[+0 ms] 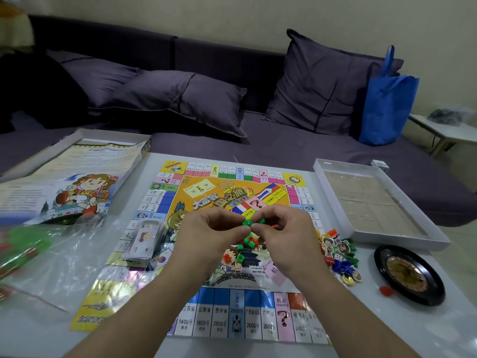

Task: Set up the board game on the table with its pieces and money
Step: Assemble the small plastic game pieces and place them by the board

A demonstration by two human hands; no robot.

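Note:
The colourful game board (222, 319) lies flat on the white table. Above its middle, my left hand (209, 236) and my right hand (286, 236) meet and pinch a cluster of small green plastic house pieces (248, 223). More green and red pieces (245, 248) lie loose on the board beneath my hands. A stack of paper money (143, 240) rests on the board's left side. To the right of the board sits a pile of tokens, dice and gold coins (340, 257).
A black roulette wheel (409, 275) and a red ball (386, 290) sit at the right. The white box tray (333, 174) stands behind them. At the left lie the box lid (77, 187) and clear plastic bags (51, 257). A purple sofa runs behind the table.

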